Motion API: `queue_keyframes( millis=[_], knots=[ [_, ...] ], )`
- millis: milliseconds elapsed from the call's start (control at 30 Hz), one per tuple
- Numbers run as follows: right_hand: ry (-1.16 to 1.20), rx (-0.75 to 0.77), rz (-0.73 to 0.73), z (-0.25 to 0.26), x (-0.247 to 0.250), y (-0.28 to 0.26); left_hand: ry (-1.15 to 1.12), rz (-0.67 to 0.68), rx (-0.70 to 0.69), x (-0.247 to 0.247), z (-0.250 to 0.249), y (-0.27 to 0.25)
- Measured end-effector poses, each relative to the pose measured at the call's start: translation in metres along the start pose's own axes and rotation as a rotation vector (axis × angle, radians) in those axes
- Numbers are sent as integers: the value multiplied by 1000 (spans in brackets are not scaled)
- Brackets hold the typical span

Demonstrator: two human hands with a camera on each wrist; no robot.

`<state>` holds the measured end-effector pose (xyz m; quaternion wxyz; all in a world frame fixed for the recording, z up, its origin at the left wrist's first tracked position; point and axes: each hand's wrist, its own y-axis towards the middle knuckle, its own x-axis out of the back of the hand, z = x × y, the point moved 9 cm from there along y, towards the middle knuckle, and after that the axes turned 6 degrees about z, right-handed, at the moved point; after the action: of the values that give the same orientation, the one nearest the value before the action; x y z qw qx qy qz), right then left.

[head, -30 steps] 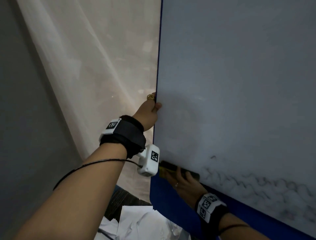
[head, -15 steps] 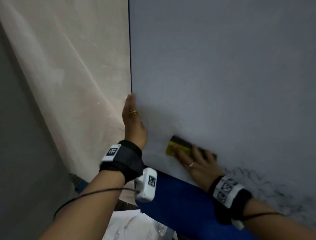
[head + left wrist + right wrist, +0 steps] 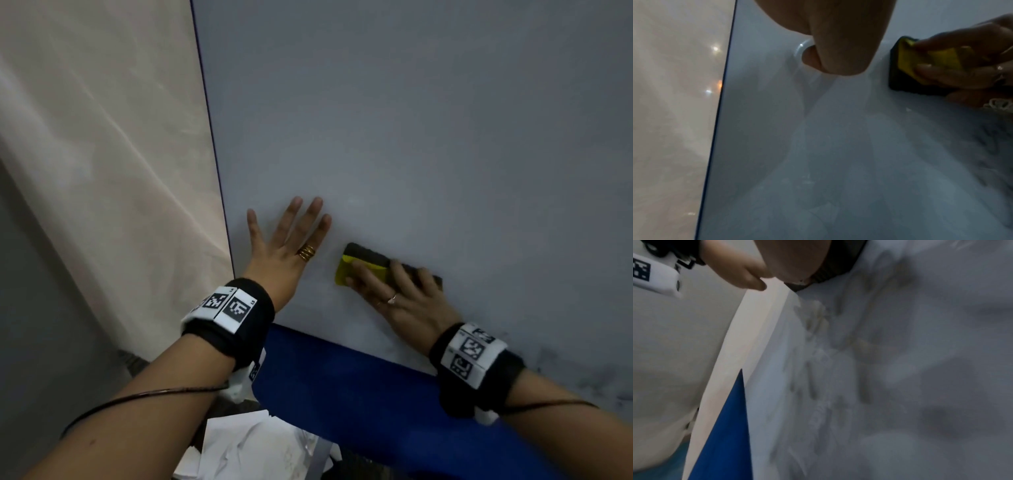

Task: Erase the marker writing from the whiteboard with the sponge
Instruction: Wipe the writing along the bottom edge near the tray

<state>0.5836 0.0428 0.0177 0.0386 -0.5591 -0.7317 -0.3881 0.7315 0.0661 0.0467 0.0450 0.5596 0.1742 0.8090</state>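
The whiteboard (image 3: 411,120) fills the right of the head view, tilted. My left hand (image 3: 284,250) lies flat on its face near the left edge, fingers spread and straight. To its right, my right hand (image 3: 407,301) holds the sponge (image 3: 364,257), yellow with a dark scouring layer, against the board. In the left wrist view the sponge (image 3: 904,65) has the right hand's fingers (image 3: 962,71) wrapped over its yellow back and the thumb under it. Grey marker smudges (image 3: 596,380) remain at the board's lower right. The right wrist view is blurred.
A blue surface (image 3: 342,394) runs under the board's bottom edge. Crumpled white paper (image 3: 253,445) lies below it. Beige sheeting (image 3: 102,171) hangs left of the board's thin dark left edge (image 3: 212,137).
My left hand has let go of the board's left edge and now lies flat on its face. My right hand has slid the sponge up from the bottom edge.
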Motion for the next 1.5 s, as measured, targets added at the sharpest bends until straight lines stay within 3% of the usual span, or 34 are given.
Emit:
queue_keyframes(
  millis=[67, 167, 333, 433, 533, 700, 800, 900, 967, 1100, 1167, 1400, 1500],
  knots=[
    [-16, -56, -7, -13, 3, -6, -28, 38, 22, -5, 0, 2],
    [-29, -95, -6, 9, -11, -18, -4, -80, 47, -5, -1, 1],
    [30, 267, 228, 93, -70, -75, 18, -121, 47, -4, -5, 4],
    [42, 315, 342, 98, -78, -87, -33, -91, 47, -4, -6, 5],
    [18, 354, 308, 90, -70, -86, -53, -42, 61, -4, -6, 6],
    [1, -13, -22, -11, -4, -43, -42, 31, 36, -1, -3, 5],
    [-35, -55, -44, -28, 7, -31, -40, 66, 39, 0, -2, 4],
    [7, -108, -37, -11, -2, -29, -39, 97, 57, 0, -4, 3],
    [46, -78, 22, 22, -21, -30, -61, 105, 58, 1, -6, 3],
    [96, 156, 414, 108, -76, -50, -66, 138, 74, 4, -6, 1],
    [123, 216, 528, 123, -83, -65, -62, 156, 81, 8, -5, -1],
    [35, 210, 488, 80, -63, -122, -65, 201, 90, 16, -9, -5],
    [26, 185, 582, 57, -46, -141, -72, 291, 126, 13, -22, -13]
  ],
)
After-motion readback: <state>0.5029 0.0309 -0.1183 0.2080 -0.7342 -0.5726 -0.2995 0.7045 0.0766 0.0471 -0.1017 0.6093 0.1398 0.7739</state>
